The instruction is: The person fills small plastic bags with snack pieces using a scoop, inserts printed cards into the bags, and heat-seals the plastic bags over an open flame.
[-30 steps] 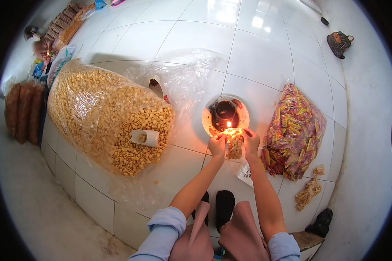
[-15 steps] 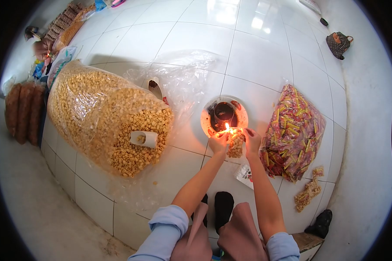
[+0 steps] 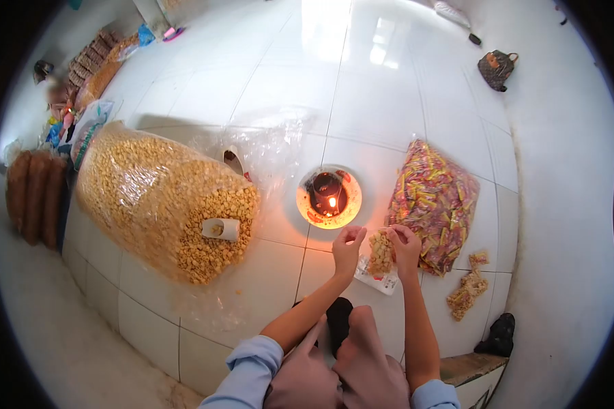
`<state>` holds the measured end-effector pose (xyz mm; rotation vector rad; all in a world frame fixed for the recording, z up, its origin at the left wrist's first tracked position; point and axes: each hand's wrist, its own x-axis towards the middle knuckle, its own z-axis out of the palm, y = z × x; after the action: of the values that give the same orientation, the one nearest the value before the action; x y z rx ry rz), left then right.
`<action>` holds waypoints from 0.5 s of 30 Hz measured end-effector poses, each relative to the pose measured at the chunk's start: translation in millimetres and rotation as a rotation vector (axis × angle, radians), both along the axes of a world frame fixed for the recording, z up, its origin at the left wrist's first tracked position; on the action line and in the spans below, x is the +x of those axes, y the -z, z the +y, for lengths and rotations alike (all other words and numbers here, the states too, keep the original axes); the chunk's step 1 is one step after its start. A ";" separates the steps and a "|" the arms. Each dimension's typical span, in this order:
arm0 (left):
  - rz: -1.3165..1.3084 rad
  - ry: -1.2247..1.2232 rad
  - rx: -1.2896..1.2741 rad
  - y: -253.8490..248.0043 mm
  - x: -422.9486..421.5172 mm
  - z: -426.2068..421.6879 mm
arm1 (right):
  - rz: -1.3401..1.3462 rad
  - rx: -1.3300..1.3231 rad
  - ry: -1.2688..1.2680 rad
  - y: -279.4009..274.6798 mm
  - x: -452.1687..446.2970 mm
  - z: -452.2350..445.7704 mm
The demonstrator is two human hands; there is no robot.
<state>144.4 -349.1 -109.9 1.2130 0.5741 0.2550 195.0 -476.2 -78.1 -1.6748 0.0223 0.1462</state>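
snack packet [image 3: 381,255] has moved off the flame [image 3: 332,202].

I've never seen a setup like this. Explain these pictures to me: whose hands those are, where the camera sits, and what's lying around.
There is no robot here: a person works with two bare hands, seen from a camera worn on their head, looking forward and down.

On the tiled floor, a large clear bag of yellowish snacks lies to the left, with a white scoop at its mouth. In the middle, a small flame burns on a stained plate. To the right is a bag of red and yellow packets.

The right hand holds a small clear bag of snacks near its top. The left hand is pinched beside it; whether it touches the plastic is too small to tell.
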 end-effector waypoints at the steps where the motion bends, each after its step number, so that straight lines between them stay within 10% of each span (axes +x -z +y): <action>1: 0.035 -0.028 -0.020 -7.0 -5.9 1.7 | -0.018 0.046 0.065 -18.4 -4.5 -6.1; 15: -0.475 0.115 0.237 -156.1 0.8 -29.5 | -0.331 0.218 0.238 -144.1 -39.1 -67.9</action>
<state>145.2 -378.7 46.2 1.3510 0.0615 0.5072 155.9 -544.1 66.0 -1.4486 -0.0418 -0.2994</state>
